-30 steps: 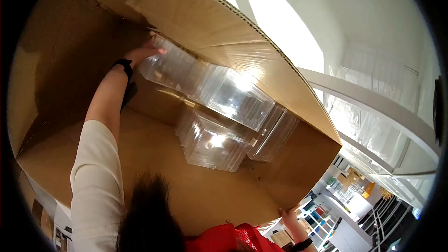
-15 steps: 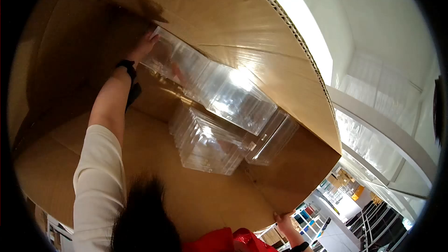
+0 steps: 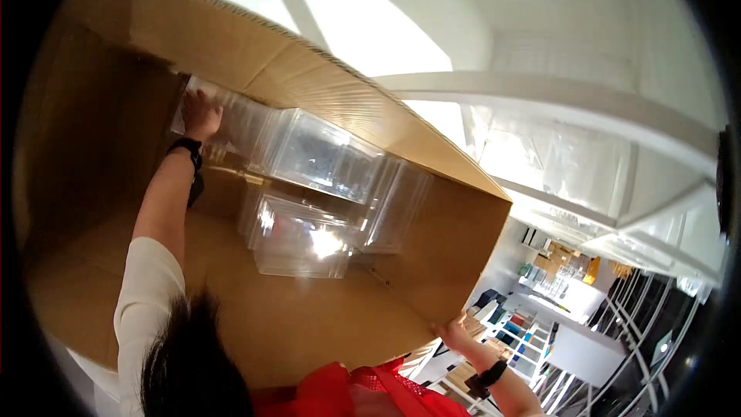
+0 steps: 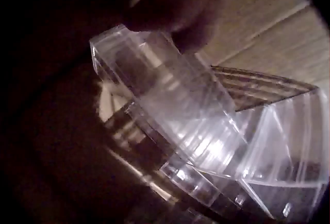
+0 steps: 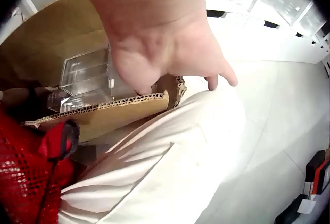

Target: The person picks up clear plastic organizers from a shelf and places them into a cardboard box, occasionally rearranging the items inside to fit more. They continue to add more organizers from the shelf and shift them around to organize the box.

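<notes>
A large cardboard box (image 3: 309,316) stands open, with rows of nested clear plastic containers (image 3: 320,156) along its far side and another clear stack (image 3: 297,243) nearer. My left hand (image 3: 201,114) reaches deep inside, its fingers extended against the container at the left end of the far row. In the left wrist view that hand (image 4: 170,2) is dark and blurred above a clear container (image 4: 154,69). My right hand (image 3: 455,333) grips the carton's near right corner; in the right wrist view, the hand (image 5: 160,48) bends over the cardboard edge (image 5: 118,105).
White framed shelving (image 3: 556,108) rises beyond the carton on the right. Racks and a white counter (image 3: 587,351) stand at the lower right. Dark hair (image 3: 197,355) and red clothing (image 3: 332,386) cover part of the near side. Pale floor (image 5: 273,131) shows beside the carton.
The head view has shifted, so the carton appears lower and further left. My left hand has moved from the container's far left edge onto its face. My right hand keeps its hold on the corner.
</notes>
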`<state>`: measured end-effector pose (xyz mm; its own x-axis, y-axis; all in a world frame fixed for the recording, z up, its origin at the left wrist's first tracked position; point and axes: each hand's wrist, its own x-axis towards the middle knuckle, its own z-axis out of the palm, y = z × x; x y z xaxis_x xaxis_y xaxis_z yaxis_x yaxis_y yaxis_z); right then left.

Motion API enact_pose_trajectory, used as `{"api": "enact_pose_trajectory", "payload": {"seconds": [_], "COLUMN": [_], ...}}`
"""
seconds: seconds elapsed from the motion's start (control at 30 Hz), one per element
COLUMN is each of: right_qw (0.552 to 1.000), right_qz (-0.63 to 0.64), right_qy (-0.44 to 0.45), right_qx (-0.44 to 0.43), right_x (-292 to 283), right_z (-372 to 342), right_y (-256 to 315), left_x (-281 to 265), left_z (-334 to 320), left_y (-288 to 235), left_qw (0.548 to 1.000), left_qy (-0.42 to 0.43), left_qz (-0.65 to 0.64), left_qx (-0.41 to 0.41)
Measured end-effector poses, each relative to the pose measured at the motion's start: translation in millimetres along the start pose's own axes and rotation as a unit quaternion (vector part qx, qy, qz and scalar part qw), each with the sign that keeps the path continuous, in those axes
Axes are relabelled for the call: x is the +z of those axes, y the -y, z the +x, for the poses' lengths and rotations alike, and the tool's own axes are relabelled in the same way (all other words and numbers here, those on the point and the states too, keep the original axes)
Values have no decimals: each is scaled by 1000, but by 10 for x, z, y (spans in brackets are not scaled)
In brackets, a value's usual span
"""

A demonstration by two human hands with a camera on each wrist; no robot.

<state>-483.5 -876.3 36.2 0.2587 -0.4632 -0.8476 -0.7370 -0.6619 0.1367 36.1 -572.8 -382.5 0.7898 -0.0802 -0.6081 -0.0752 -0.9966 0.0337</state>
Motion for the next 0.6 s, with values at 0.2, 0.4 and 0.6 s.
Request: {"api": "enact_pose_trajectory", "payload": {"seconds": [0.2, 0.4, 0.6], "right_qw": [992, 985, 983], "right_qz": [117, 130, 57], "right_qy": [-44, -114, -173], "right_qx": [34, 0, 32], "right_x": [-52, 90, 108], "right_z": [-28, 80, 55], "right_y": [277, 189, 292], "left_x": [-640, -1621, -2663], "left_z": [-712, -1658, -3011], "left_y": [-249, -550, -942], "left_qw": [936, 892, 814], "left_qy": [196, 227, 110], "left_qz": [-153, 47, -4], "left_qx": [249, 388, 571]}}
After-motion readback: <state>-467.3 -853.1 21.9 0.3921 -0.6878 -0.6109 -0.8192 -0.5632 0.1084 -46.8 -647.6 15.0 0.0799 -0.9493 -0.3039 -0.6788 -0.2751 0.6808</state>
